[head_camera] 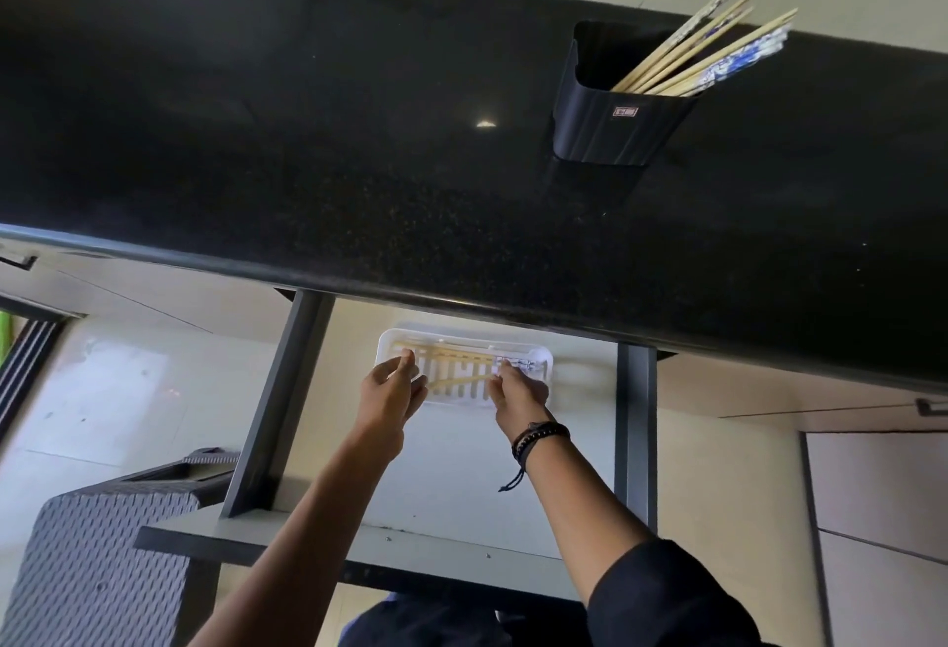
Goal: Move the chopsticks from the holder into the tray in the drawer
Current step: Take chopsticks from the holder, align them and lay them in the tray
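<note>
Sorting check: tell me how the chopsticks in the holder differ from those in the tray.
The chopsticks in the holder stand leaning to the right in a bunch; the chopsticks in the tray lie flat. The holder's are untouched on the black counter; the tray's have both hands at their ends, down in the drawer. Both are pale wood with blue-patterned ends.

Glossy black speckled stone countertop point(359, 143). Matt black ribbed plastic holder point(610, 128) near its far right edge. Pale wooden chopsticks point(687, 56), some blue-patterned. White slatted plastic tray point(461, 390) at smooth matt grey drawer's point(461, 482) far edge.
</note>
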